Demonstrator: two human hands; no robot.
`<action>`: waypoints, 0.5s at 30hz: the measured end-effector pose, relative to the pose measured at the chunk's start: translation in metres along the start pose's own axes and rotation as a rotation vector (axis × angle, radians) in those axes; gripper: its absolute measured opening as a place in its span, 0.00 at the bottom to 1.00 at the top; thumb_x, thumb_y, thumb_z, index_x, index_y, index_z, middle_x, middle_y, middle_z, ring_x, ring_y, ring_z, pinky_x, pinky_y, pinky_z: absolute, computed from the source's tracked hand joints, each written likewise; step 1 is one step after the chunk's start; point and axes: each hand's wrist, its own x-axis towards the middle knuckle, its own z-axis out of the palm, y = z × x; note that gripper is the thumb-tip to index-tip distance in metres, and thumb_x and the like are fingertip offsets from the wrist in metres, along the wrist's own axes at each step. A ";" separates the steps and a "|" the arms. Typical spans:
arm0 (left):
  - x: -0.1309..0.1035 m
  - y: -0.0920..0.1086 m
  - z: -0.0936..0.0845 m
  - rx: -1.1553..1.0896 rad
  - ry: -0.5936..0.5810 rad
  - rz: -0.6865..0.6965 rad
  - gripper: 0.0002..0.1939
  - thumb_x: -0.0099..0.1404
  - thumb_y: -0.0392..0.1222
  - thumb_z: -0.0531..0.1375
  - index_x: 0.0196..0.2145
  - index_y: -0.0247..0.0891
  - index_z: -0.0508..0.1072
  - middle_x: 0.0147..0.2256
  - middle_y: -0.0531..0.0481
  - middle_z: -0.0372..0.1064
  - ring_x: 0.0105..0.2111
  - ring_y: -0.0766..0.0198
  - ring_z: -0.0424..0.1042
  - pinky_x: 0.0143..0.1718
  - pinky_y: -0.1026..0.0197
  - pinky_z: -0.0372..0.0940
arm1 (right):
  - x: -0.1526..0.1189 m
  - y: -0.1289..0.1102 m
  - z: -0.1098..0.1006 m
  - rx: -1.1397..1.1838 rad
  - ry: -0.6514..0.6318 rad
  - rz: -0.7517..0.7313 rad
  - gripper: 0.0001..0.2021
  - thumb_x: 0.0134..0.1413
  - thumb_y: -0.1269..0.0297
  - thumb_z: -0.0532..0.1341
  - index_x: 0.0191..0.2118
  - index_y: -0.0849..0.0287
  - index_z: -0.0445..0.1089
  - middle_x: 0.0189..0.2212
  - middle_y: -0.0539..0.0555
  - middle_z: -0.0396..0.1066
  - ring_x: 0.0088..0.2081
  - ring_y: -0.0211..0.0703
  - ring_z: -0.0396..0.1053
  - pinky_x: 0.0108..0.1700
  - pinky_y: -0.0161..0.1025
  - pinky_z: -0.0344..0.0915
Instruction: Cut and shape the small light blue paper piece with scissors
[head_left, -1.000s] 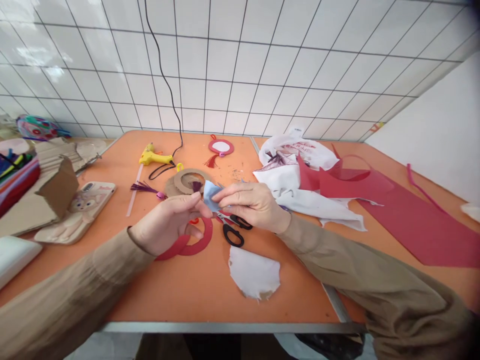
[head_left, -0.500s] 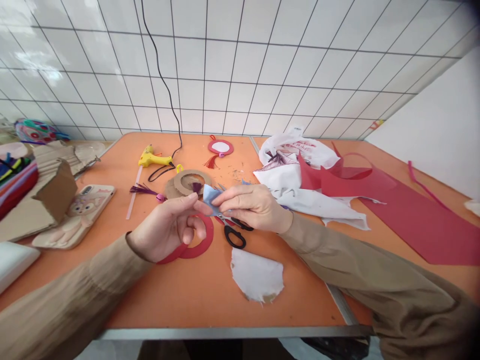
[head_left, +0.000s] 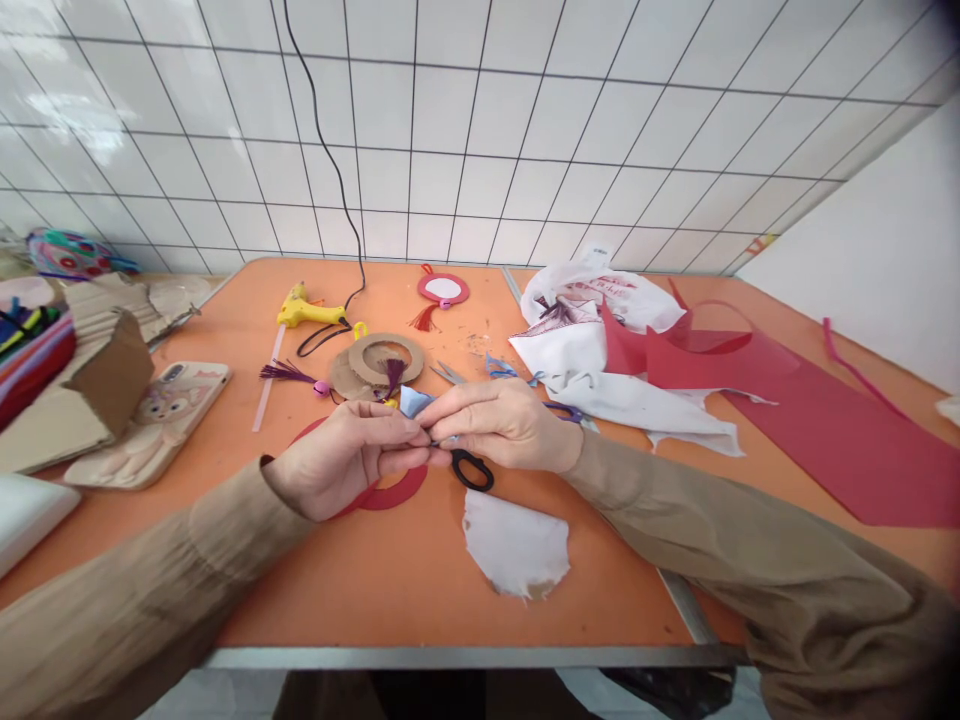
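Observation:
Between my two hands is a small piece of light blue fabric (head_left: 415,402). My right hand (head_left: 506,425) pinches it, and my left hand (head_left: 349,450) has its thumb and fingers closed on its near end; the fingers hide most of the piece. Under my right hand lie scissors (head_left: 474,471) with a black handle, their blades pointing away. Red rings (head_left: 401,492) lie beneath my left hand. Just beyond are cardboard rings (head_left: 358,362) with a purple tassel (head_left: 391,374) on them. A white fabric piece (head_left: 517,540) lies close to the front edge.
A yellow glue gun (head_left: 307,310) with a cord is at the back left, near a phone (head_left: 184,400) and cardboard (head_left: 97,390). A finished-looking red ring ornament (head_left: 442,289) lies at the back. White cloth (head_left: 637,400), a plastic bag (head_left: 652,305) and red sheet (head_left: 840,440) cover the right.
My left hand, with its fingers apart before, has closed on the blue fabric beside my right fingers. The view has shifted slightly.

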 end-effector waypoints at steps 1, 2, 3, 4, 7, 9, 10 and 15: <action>0.000 0.000 0.000 -0.002 0.004 0.004 0.04 0.56 0.30 0.65 0.25 0.31 0.80 0.30 0.44 0.79 0.34 0.62 0.81 0.41 0.69 0.73 | 0.000 0.000 0.000 -0.006 0.002 -0.003 0.08 0.63 0.70 0.60 0.40 0.57 0.77 0.44 0.57 0.79 0.44 0.43 0.78 0.46 0.37 0.77; 0.000 0.001 0.000 -0.002 0.007 0.003 0.05 0.56 0.30 0.64 0.25 0.31 0.80 0.30 0.44 0.79 0.33 0.63 0.80 0.40 0.70 0.73 | 0.000 -0.001 0.000 -0.018 0.005 -0.004 0.08 0.63 0.70 0.60 0.40 0.57 0.77 0.44 0.57 0.79 0.44 0.43 0.78 0.46 0.37 0.77; 0.000 0.002 0.001 -0.001 0.014 -0.003 0.06 0.57 0.30 0.63 0.24 0.31 0.79 0.29 0.44 0.78 0.32 0.63 0.80 0.37 0.70 0.73 | 0.000 -0.001 -0.001 -0.035 0.006 -0.003 0.08 0.63 0.70 0.61 0.40 0.57 0.78 0.44 0.57 0.79 0.44 0.43 0.78 0.46 0.37 0.77; 0.000 0.003 0.001 -0.002 0.025 -0.014 0.07 0.58 0.30 0.62 0.23 0.31 0.78 0.27 0.44 0.77 0.31 0.63 0.80 0.33 0.71 0.73 | 0.000 -0.002 -0.001 -0.053 0.007 -0.002 0.07 0.62 0.70 0.61 0.40 0.56 0.78 0.44 0.57 0.80 0.44 0.43 0.78 0.46 0.37 0.77; 0.000 0.006 0.003 -0.009 0.085 -0.054 0.14 0.61 0.33 0.58 0.19 0.33 0.73 0.20 0.48 0.71 0.21 0.65 0.76 0.20 0.71 0.68 | 0.000 -0.002 -0.002 -0.091 0.032 -0.004 0.07 0.63 0.71 0.61 0.40 0.57 0.78 0.43 0.57 0.80 0.44 0.43 0.78 0.46 0.37 0.77; -0.001 0.005 0.005 -0.011 0.130 -0.040 0.14 0.64 0.36 0.57 0.21 0.34 0.72 0.20 0.50 0.70 0.17 0.67 0.72 0.14 0.71 0.63 | 0.000 -0.002 -0.001 -0.093 0.072 0.004 0.08 0.62 0.73 0.60 0.41 0.58 0.77 0.43 0.58 0.80 0.44 0.43 0.78 0.46 0.37 0.77; -0.001 0.004 0.005 -0.003 0.135 -0.030 0.13 0.65 0.37 0.57 0.24 0.33 0.73 0.22 0.49 0.71 0.15 0.69 0.71 0.13 0.72 0.61 | 0.000 -0.001 -0.001 -0.088 0.094 0.007 0.08 0.62 0.73 0.61 0.41 0.58 0.77 0.43 0.58 0.80 0.44 0.43 0.79 0.46 0.37 0.77; 0.000 -0.006 0.004 0.052 0.028 -0.050 0.14 0.62 0.48 0.64 0.30 0.32 0.75 0.25 0.48 0.73 0.13 0.73 0.66 0.11 0.73 0.58 | 0.001 -0.001 0.001 -0.076 0.146 0.027 0.06 0.59 0.75 0.64 0.39 0.59 0.77 0.42 0.59 0.80 0.42 0.43 0.79 0.46 0.37 0.76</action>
